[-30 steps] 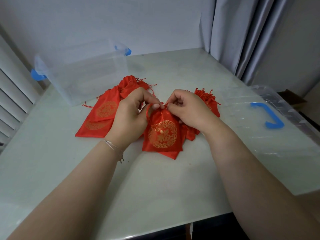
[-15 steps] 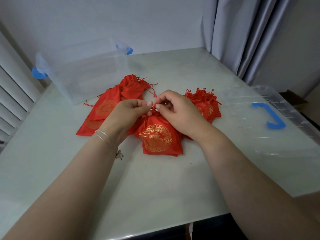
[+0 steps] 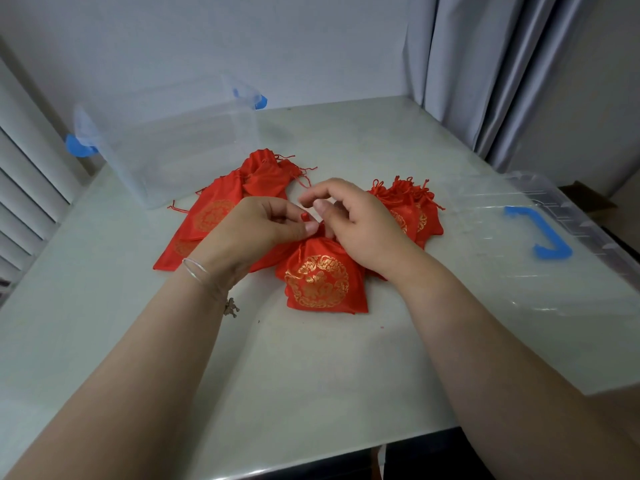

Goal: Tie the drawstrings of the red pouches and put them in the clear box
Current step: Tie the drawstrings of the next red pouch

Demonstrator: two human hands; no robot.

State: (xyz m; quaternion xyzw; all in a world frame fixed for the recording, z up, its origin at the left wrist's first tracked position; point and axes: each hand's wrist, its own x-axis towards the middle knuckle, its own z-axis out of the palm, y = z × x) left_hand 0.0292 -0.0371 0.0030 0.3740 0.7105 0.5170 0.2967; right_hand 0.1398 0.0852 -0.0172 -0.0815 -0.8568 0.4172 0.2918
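Note:
A red pouch (image 3: 320, 278) with a gold round pattern lies in the middle of the table, its neck gathered. My left hand (image 3: 256, 230) pinches its red drawstring at the neck. My right hand (image 3: 353, 220) hovers over the same neck with curled fingers on the string; its thumb and forefinger are slightly apart. A pile of flat red pouches (image 3: 214, 216) lies to the left behind my hands. A group of gathered red pouches (image 3: 412, 209) lies to the right. The clear box (image 3: 166, 150) with blue handles stands at the back left.
The box's clear lid (image 3: 540, 271) with a blue handle lies on the table's right side. Grey curtains (image 3: 485, 71) hang at the back right. White slats (image 3: 24, 174) line the left edge. The table's front edge is near my forearms.
The pouch's neck has been drawn tight and the pouch has slid a little toward me. My right fingers have loosened from the pinch and lifted slightly above the neck.

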